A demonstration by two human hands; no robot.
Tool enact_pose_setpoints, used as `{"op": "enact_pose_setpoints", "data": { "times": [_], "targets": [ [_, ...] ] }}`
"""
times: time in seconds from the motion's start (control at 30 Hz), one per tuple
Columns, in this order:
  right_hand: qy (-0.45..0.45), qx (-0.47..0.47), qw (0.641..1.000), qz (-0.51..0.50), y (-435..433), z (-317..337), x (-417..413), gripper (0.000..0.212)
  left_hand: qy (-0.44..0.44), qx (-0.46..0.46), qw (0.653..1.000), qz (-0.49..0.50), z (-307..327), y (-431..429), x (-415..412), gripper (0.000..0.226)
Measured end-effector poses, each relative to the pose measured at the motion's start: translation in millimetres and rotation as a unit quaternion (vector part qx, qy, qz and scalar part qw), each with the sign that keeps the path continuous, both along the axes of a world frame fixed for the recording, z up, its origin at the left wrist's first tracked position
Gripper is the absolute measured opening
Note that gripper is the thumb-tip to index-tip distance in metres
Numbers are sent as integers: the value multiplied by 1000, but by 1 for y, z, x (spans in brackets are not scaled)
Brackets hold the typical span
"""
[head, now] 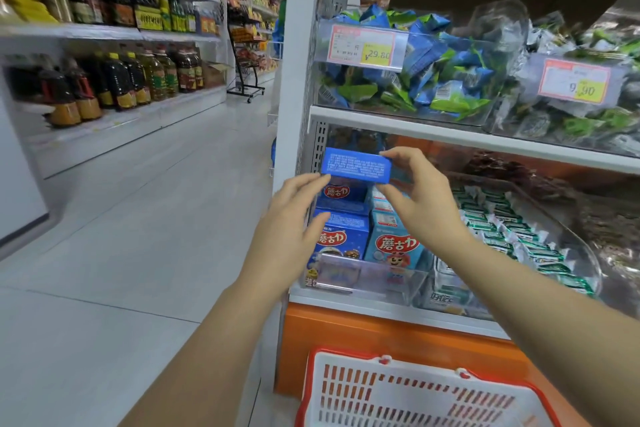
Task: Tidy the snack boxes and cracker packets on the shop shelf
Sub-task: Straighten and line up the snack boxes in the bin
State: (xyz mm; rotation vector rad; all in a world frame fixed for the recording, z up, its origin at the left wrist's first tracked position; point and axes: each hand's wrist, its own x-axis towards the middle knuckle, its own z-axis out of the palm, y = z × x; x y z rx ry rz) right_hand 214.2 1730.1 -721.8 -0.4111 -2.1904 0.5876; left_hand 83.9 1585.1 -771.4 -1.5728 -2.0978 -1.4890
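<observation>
Blue snack box (356,166), long axis nine to three o'clock: right hand (424,199) pinches its three o'clock end; left hand (294,215), grip open, touches the nine o'clock corner.

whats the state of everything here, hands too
blue box: off the stack, held level
right hand: pinches the blue box's right end
left hand: straight fingers touch its lower left corner
snack boxes: upright, stacked on the shelf
basket: upright below the shelf

Blue box (356,168) in right hand (422,198) (left hand (291,218) alongside)
</observation>
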Motion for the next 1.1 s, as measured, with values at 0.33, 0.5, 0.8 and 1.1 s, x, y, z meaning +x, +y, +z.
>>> {"op": "enact_pose_setpoints", "data": {
  "times": [0.33, 0.5, 0.8, 1.1],
  "targets": [
    [-95, -100, 989, 48, 44, -11, -22, 33, -4, -90, 996, 4, -24, 10, 0, 58],
    [-196, -183, 961, 63, 60, -20, -30, 27, 55, -147, 987, -13, -21, 22, 6, 59],
    [-327, -222, 913, 101, 78, -13, -40, 17, 144, -290, 946, 15, -9, 62, -16, 51],
    [-320, -51, 946, -10, 113, -12, -68, 44, 108, -301, 947, -19, -7, 68, -16, 51]
  ]
}}
